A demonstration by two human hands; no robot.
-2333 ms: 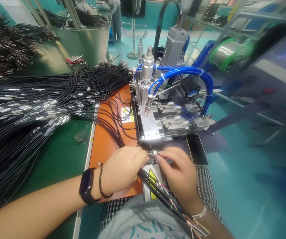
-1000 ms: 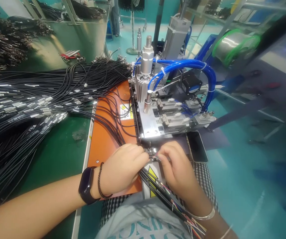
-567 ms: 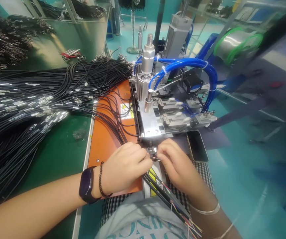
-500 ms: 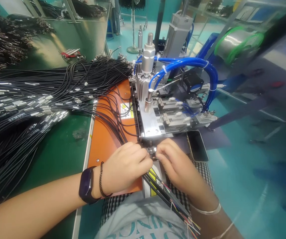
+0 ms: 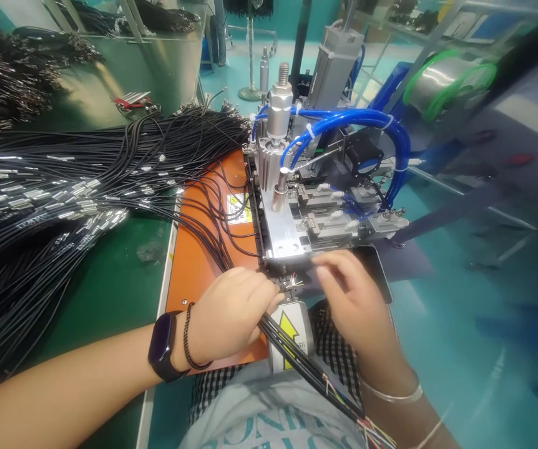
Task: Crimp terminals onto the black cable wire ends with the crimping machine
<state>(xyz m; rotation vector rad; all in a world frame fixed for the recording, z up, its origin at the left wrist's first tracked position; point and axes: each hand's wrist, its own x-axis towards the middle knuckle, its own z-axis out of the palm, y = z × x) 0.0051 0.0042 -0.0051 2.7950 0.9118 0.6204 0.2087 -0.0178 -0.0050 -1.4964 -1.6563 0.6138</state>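
Note:
My left hand (image 5: 238,308) is closed round a bundle of black cables (image 5: 292,352), whose stripped ends with thin coloured wires hang down by my right forearm. Its thumb and forefinger are at the small dark fixture (image 5: 284,285) at the machine's front edge. On that fixture, fanned-out coloured wire ends (image 5: 293,282) of one cable show; the cable itself is hidden by my fingers. My right hand (image 5: 351,290) is just right of the fixture, apart from it, fingers loosely bent and thumb apart, with nothing visible in it.
The machine (image 5: 281,231) with blue air hoses (image 5: 367,118) stands ahead. A large heap of black cables (image 5: 110,162) lies on the left, running over the orange plate (image 5: 194,268). A phone (image 5: 376,268) lies behind my right hand. A green-rimmed wire spool (image 5: 449,84) is at upper right.
My right hand has moved right, away from the fixture, and its fingers have parted. Coloured wire ends now show on the fixture. My left hand has shifted slightly, still holding the bundle.

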